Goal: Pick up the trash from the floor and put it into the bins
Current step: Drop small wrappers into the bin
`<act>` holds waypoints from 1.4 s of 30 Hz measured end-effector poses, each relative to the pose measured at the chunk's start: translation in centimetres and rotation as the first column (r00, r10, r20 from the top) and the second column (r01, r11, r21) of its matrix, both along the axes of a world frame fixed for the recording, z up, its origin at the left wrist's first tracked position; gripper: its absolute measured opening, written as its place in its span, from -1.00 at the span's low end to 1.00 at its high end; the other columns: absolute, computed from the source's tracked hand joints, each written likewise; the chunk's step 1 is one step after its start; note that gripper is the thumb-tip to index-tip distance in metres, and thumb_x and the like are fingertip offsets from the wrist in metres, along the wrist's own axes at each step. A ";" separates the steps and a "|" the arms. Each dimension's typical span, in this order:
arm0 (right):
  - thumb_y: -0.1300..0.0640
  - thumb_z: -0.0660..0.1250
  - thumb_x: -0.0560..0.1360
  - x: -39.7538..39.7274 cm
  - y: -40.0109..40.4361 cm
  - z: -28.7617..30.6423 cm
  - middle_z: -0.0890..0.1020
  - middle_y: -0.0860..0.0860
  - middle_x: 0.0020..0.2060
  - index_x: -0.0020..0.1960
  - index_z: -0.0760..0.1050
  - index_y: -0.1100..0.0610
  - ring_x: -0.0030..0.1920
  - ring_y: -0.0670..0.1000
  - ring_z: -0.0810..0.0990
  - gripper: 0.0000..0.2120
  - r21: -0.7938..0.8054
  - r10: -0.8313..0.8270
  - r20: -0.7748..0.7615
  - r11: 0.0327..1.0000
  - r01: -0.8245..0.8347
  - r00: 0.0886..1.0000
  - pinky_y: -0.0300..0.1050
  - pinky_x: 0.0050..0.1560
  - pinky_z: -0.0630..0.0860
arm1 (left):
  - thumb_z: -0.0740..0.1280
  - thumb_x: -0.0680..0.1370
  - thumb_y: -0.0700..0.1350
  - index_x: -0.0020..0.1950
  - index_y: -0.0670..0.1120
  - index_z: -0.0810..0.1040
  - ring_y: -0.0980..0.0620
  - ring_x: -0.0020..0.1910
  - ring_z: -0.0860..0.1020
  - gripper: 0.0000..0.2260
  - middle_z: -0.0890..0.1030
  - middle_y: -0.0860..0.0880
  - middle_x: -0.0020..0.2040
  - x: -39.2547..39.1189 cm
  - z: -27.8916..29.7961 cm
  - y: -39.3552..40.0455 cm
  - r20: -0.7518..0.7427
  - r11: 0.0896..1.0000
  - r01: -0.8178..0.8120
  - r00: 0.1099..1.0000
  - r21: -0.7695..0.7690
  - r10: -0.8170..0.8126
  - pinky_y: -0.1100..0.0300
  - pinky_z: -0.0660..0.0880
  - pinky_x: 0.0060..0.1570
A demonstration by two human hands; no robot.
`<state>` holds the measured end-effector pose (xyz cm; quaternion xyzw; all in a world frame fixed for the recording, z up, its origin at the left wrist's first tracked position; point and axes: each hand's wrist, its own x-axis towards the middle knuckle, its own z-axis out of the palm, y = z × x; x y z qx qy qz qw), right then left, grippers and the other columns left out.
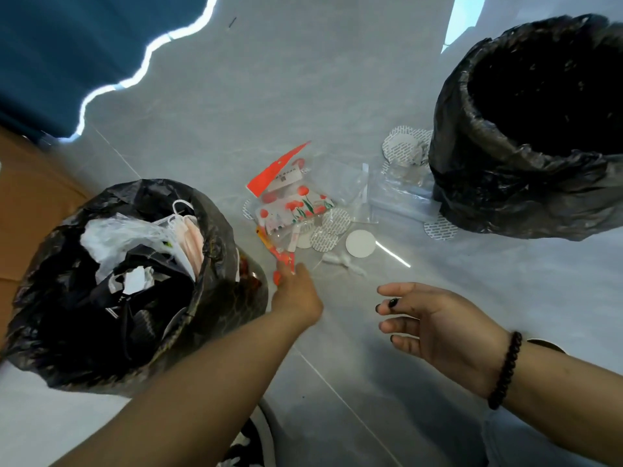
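Observation:
Trash lies in a heap on the grey floor between two bins: a clear packet with red tulip print (296, 207), a red strip (276, 170), round foil seals (333, 224), a white disc (360, 242), clear plastic bags (397, 193) and a white cotton wad (344, 261). My left hand (296, 294) reaches to the heap's near edge and pinches an orange wrapper (281, 257) beside the left bin. My right hand (438, 325) hovers over the bare floor nearer to me, palm showing, fingers relaxed and holding nothing.
The left bin (215, 230), lined with a black bag, is full of plastic and paper. The right bin (455, 163), also black-lined, looks dark inside, with more foil seals (404, 146) at its base. A blue curtain (67, 45) hangs at the far left.

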<state>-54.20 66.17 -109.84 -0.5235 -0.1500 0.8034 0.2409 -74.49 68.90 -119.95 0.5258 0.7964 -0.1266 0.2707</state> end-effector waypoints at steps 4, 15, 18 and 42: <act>0.36 0.18 0.51 0.7 -0.4 -0.4 0.63 0.10 -0.27 0.09 0.54 0.23 -0.34 0.03 0.59 -0.77 -0.032 0.004 0.001 0.999 -0.004 1.000 -0.15 -0.33 0.49 | 0.30 0.47 -0.27 0.23 -0.09 0.33 -0.21 0.03 0.51 -0.65 0.13 -0.18 0.36 -0.7 0.2 0.5 -0.065 0.964 0.081 0.996 0.253 -0.067 0.01 0.48 0.08; 0.35 0.17 0.53 0.5 -0.7 -0.5 0.63 0.09 -0.28 0.07 0.55 0.22 -0.36 0.02 0.59 -0.78 -0.031 0.041 0.007 0.999 -0.040 0.999 -0.16 -0.36 0.50 | 0.29 0.53 -0.09 0.16 -0.12 0.40 -0.18 0.11 0.49 -0.76 0.44 -0.15 0.18 -2.6 -0.2 1.0 0.072 0.991 0.137 0.988 -0.012 -0.136 0.04 0.46 0.02; 0.35 0.17 0.53 0.6 -0.6 -0.6 0.63 0.09 -0.28 0.07 0.55 0.23 -0.37 0.02 0.59 -0.78 -0.035 0.037 0.016 0.999 -0.037 0.999 -0.17 -0.37 0.51 | 0.33 0.51 -0.10 0.07 -0.08 0.30 -0.14 -0.06 0.52 -0.75 0.48 -0.08 -0.04 -2.0 0.8 1.4 0.105 0.972 0.057 0.991 0.227 -0.083 0.07 0.44 -0.17; 0.35 0.16 0.51 0.9 -0.7 -1.3 0.60 0.09 -0.34 -0.08 0.52 0.21 -0.39 0.02 0.57 -0.83 -0.130 0.052 0.057 0.991 -0.044 0.997 -0.15 -0.35 0.49 | 0.33 0.48 -0.18 0.27 -0.19 0.47 -0.12 0.27 0.40 -0.64 0.34 -0.11 0.33 -3.2 0.3 5.2 -0.237 0.824 0.558 0.791 -0.099 -0.564 0.07 0.39 0.16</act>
